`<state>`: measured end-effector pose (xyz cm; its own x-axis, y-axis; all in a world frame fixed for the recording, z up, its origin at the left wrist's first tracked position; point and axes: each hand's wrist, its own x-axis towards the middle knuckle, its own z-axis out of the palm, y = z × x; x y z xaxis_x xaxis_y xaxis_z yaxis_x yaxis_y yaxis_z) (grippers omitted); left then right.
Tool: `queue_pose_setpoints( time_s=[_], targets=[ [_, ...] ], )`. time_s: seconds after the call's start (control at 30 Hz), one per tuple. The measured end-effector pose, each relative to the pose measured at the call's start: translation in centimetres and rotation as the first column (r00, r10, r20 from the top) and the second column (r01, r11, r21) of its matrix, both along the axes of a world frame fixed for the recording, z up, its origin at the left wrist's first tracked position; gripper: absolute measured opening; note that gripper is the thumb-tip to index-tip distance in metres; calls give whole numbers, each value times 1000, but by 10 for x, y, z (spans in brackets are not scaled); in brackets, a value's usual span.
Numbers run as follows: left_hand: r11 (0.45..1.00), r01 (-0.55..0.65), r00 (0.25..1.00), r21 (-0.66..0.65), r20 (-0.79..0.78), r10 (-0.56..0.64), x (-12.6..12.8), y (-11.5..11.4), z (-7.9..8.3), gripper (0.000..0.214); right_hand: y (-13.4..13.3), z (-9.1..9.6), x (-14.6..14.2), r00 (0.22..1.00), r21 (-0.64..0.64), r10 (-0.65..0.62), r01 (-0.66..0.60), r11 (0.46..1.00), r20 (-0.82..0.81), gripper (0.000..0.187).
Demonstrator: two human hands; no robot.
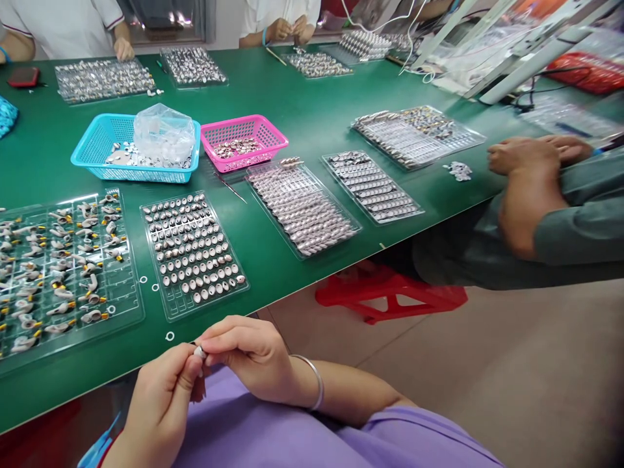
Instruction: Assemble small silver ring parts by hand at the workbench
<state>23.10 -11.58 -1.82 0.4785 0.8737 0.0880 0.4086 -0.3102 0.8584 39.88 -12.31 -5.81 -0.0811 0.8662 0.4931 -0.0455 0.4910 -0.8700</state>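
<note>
My left hand (160, 400) and my right hand (248, 354) meet just below the green table's (302, 123) front edge, above my purple lap. Both pinch one small silvery part (198, 351) between their fingertips. A silver bangle sits on my right wrist. Right in front lies a clear tray (192, 250) filled with rows of small metal caps. To its left is another clear tray (63, 266) holding white parts with yellow tips. A few loose white rings (169, 336) lie on the table near the edge.
A blue basket (97, 156) with a plastic bag and a pink basket (244, 140) stand mid-table. More filled trays (302, 208) lie to the right. A co-worker's arms (536, 188) rest at the right edge, others sit at the far side. A red stool (390, 296) stands below.
</note>
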Motion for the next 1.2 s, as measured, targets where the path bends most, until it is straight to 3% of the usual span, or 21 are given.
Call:
queue_pose_setpoints(
  time_s=[0.27,0.6,0.87,0.97,1.03,1.1,1.2],
  targets=[
    [994,-38,999,107,-26,41,3,-2,2,30,0,4,-1,999,91,-42,40,995,23,13],
    [999,-17,1000,-35,19,17,1,-1,3,35,-1,3,-4,996,154,-92,88,984,20,18],
    [995,-37,999,98,-26,40,3,-1,2,29,2,9,0,992,131,-93,81,988,86,15],
    [996,-33,999,88,-25,35,2,-1,-1,29,3,9,1,991,120,-88,76,990,99,13],
    [999,-31,999,31,-18,31,0,-1,-2,31,4,9,1,991,127,-85,71,989,104,12],
    [994,-25,1000,-111,3,25,-1,-1,-2,35,3,10,1,990,146,-75,57,988,123,13],
    [910,-1,997,-414,64,31,-1,-8,1,44,-2,14,1,983,160,-61,33,987,172,14]
  ],
)
